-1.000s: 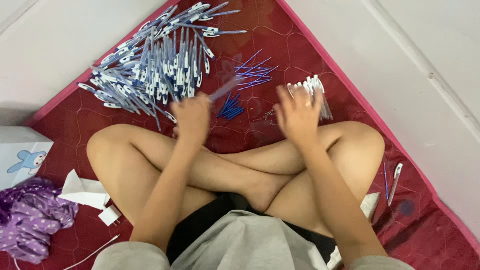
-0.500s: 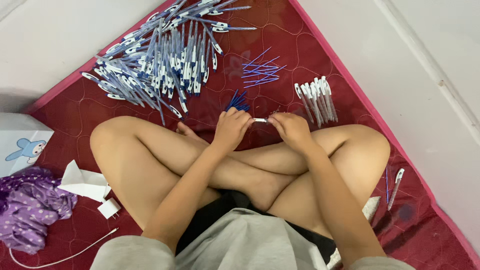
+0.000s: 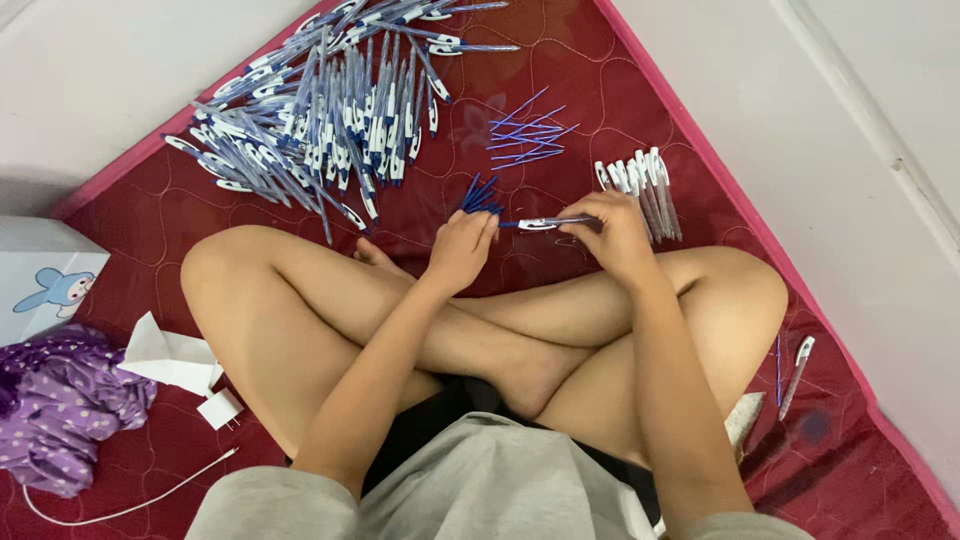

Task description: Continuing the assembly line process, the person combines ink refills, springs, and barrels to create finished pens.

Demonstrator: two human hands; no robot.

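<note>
Over the crossed legs, one pen [image 3: 545, 223] has now been brought between left hand [image 3: 462, 248] and right hand [image 3: 615, 235], gripped at both ends, so assembly seems underway.

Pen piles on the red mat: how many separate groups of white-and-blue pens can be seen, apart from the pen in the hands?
2: a big loose pile at the mat's top left, and a small neat row just beyond the right hand.

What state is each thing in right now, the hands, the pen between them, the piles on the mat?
left hand: closed at the pen's tip end
right hand: pinching the pen's barrel
pen: held level between both hands
big pen pile: loose, jumbled
small pen row: laid side by side
blue refills: scattered, bare
charger: lying with its cable trailing
</note>
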